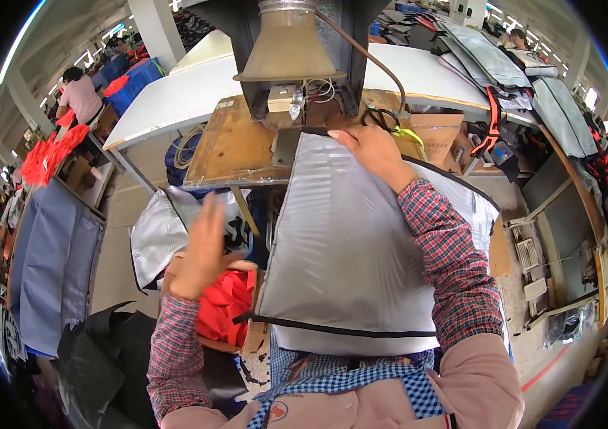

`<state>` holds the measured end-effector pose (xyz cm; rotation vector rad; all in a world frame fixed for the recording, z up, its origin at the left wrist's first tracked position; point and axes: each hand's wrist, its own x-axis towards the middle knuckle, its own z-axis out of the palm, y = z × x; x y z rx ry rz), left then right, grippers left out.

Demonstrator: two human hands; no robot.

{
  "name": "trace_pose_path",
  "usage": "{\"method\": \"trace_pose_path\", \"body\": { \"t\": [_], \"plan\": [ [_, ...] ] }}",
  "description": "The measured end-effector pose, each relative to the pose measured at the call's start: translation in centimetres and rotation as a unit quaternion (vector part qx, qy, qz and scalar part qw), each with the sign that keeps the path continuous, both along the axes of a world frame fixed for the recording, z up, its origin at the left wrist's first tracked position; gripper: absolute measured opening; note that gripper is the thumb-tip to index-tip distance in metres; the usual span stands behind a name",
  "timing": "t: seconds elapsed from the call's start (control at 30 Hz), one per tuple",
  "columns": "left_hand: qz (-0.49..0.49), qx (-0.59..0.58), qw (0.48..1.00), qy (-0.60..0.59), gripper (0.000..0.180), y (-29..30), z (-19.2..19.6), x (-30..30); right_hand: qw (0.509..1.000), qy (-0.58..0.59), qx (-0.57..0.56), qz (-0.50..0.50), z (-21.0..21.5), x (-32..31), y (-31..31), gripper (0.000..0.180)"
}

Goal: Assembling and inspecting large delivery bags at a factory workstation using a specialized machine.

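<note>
A large silver sheet with black-bound edges [350, 257] drapes from the machine's plate down over my lap. My right hand [375, 151] grips its far edge beside the small metal plate [286, 146] of the machine. To the left, my left hand [205, 250] is raised off the sheet, slightly blurred, its fingers stretched and holding nothing. Below that hand, red fabric pieces [227, 307] fill a cardboard box. The machine [286, 46] stands directly ahead, with a yellowish cone-shaped part and thin wires; its working point is partly hidden.
A worn wooden tabletop [229, 146] surrounds the machine, with white tables [168, 96] behind. More silver sheeting [155, 239] hangs at the left, near dark material [107, 350]. Silver pieces [486, 53] are piled at the far right. A person [79, 96] sits at far left.
</note>
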<state>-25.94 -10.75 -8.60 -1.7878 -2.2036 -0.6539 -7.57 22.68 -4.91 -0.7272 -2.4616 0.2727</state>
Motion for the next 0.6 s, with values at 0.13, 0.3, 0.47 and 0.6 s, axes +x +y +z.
{"method": "trace_pose_path", "body": {
  "t": [0.13,0.3,0.47,0.6],
  "plan": [
    [-0.207,-0.044,0.956,0.205,0.059,2.2,4.2,8.3,1.000,0.010,-0.017,-0.011,0.0,3.8,-1.4,0.062],
    [-0.483,0.069,0.843,0.227,0.037,3.9,5.3,15.0,0.999,0.039,-0.028,0.008,0.5,11.0,-4.6,0.042],
    [-0.474,0.166,0.861,0.080,0.033,8.4,7.5,23.5,0.998,0.054,-0.028,0.030,3.6,25.7,-10.8,0.031],
    [-0.404,0.274,0.871,-0.060,0.038,9.2,10.1,26.7,0.969,0.148,-0.179,-0.084,6.1,33.5,-18.1,0.027]
  ]
}}
